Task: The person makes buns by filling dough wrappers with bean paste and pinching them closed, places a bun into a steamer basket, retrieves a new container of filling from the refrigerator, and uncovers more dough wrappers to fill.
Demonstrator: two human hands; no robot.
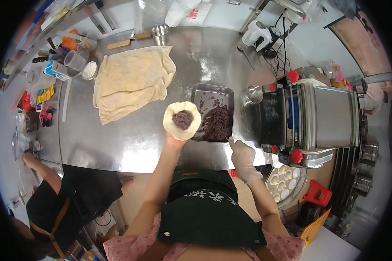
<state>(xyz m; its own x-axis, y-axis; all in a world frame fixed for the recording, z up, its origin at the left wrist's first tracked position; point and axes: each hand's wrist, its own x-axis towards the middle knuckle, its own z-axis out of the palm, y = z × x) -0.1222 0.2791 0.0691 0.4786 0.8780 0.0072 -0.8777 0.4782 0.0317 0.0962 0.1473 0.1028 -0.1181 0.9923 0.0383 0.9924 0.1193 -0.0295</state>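
My left hand [177, 142] holds up a round dough wrapper [169, 122] with a wavy edge. A mound of dark purple filling [183, 120] sits in its middle; the fingers are mostly hidden beneath the dough. More of the filling lies in a rectangular metal tray [231, 98], mostly toward its near right side. My right hand [243, 160], in a clear glove, is closed at the tray's near right corner. Whatever its fingers grip is too small to make out.
A cream cloth [135, 78] covers something at the back left of the steel table [91, 143]. On the right stands a dough-rolling machine [322, 117] with red knobs, beside a metal cup [252, 94]. Lower right, a tray [302, 182] holds several pale pieces. Another person [52, 195] works at far left.
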